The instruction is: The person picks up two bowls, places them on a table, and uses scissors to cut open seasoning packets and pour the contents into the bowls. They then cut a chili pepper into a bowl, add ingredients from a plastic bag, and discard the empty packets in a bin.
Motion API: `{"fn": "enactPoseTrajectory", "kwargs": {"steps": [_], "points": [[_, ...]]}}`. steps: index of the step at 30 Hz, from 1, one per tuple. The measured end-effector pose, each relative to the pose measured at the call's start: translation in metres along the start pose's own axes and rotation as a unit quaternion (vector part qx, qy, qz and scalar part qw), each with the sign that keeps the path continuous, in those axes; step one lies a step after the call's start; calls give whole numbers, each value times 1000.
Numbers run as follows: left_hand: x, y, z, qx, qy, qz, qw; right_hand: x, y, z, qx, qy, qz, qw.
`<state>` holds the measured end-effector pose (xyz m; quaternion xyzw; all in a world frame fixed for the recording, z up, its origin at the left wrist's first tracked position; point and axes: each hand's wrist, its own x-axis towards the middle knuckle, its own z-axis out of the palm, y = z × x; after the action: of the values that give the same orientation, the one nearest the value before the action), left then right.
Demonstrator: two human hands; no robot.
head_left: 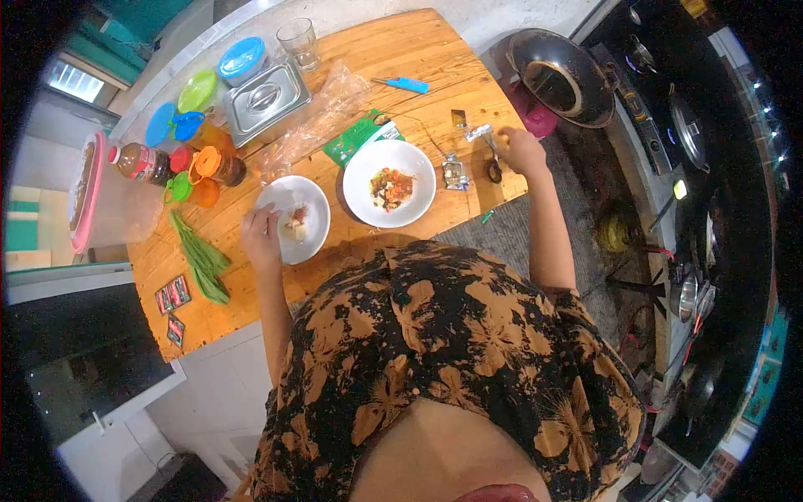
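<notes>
My left hand (261, 233) is at the left rim of a white bowl (316, 238), its fingers closed over the edge. Reddish powder and pale bits (295, 224) lie inside that bowl. Further right, a larger white bowl (358, 205) holds a chopped red, yellow and dark mix (391, 189). At the table's right edge, my right hand (520, 151) has its fingers curled beside a shiny silver piece (481, 132); what they grip is hard to make out. Near it are a dark round item (494, 172) and a crumpled silver wrapper (454, 173).
Behind the bowls lie a green packet (361, 138), clear plastic (309, 121) and a blue-handled tool (408, 84). A lidded metal container (266, 100), a glass (299, 43) and several bottles stand back left. Green leaves (201, 258) and sachets (173, 294) lie left; a wok (562, 79) is right.
</notes>
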<state>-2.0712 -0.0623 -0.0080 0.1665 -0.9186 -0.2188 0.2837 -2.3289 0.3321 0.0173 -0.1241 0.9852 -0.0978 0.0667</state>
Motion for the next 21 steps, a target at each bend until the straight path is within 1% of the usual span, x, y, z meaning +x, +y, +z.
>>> {"fn": "enactPoseTrajectory", "kwargs": {"steps": [1,3,4,5,6,7,8,10,11,13,14,15,16,17,18,19,20,21], "points": [[1,3,-1,-1,12,-18,1000,8,2,8,0,-1,-1,1000],[3,9,-2,13,9,-36,999,27,3,22,47,111,-120,985],[4,11,-1,27,7,-53,998,34,4,28,48,111,-119,986],[3,9,0,27,8,-52,998,41,6,33,52,85,-123,987],[2,5,3,31,10,-20,999,49,8,36,56,59,-128,988],[0,0,3,33,11,13,999,55,9,40,55,60,-128,988],[-2,-2,3,33,12,13,999,60,8,42,49,58,-123,990],[-4,-1,4,29,15,-23,999,66,15,47,42,61,-114,991],[-4,-2,5,21,14,-15,1000,66,15,45,48,30,-123,991],[-6,-2,8,-20,47,1,999,63,11,27,45,-25,-152,987],[-5,6,6,-32,50,-7,998,69,18,38,48,10,-156,987],[-5,14,3,-44,53,-14,998,63,15,32,50,15,-138,989],[-6,12,4,-41,49,-22,998,61,16,31,67,17,-145,987],[-7,8,6,-37,44,-32,998,60,18,30,83,5,-160,984],[-7,6,8,-47,40,-22,998,51,12,16,79,-26,-143,986],[-8,4,10,-57,46,-48,996,59,19,32,42,-2,-134,990],[-8,0,12,-66,53,-74,994,55,19,31,57,12,-141,988],[-9,-1,14,-71,50,-67,994,50,20,32,72,23,-149,986]]}}
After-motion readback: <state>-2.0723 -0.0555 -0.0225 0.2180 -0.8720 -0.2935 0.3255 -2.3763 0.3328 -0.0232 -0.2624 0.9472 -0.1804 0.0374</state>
